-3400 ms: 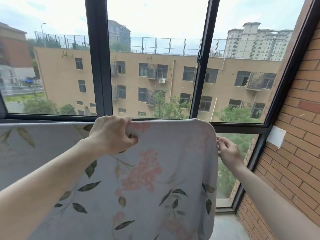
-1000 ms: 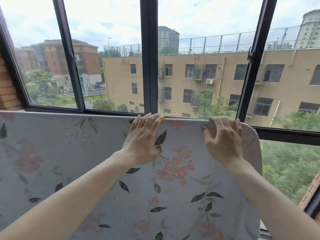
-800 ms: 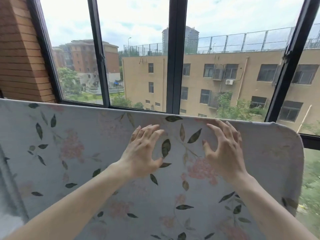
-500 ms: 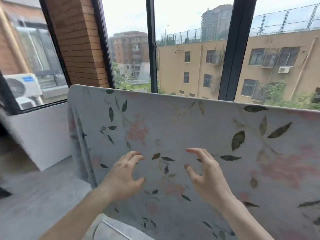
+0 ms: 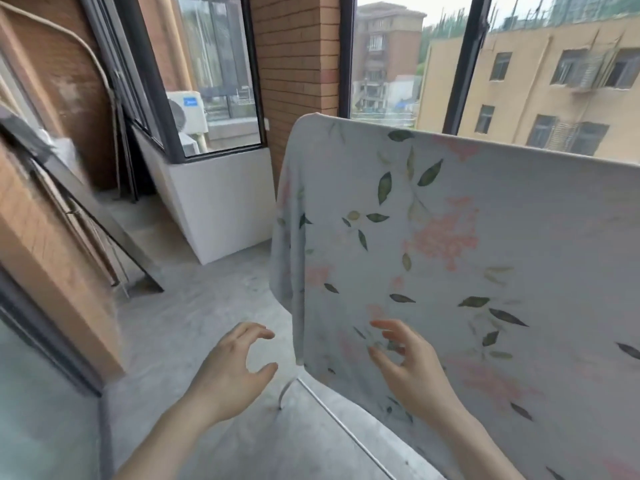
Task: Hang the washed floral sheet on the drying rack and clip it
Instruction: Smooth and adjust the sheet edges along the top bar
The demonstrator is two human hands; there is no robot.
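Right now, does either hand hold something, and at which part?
Nothing is held. The left hand and right hand hang open with loose fingers near the floral sheet, without gripping it.

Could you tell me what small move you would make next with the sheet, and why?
Probably take hold of the left hanging edge of the floral sheet and straighten it. That edge is bunched in folds, both the left hand and right hand are free beside it, and no clips are in view yet.

Head-worn camera | looked forward and down, angled left | close on floral sheet (image 5: pixel 485 254) and both hands | single view only
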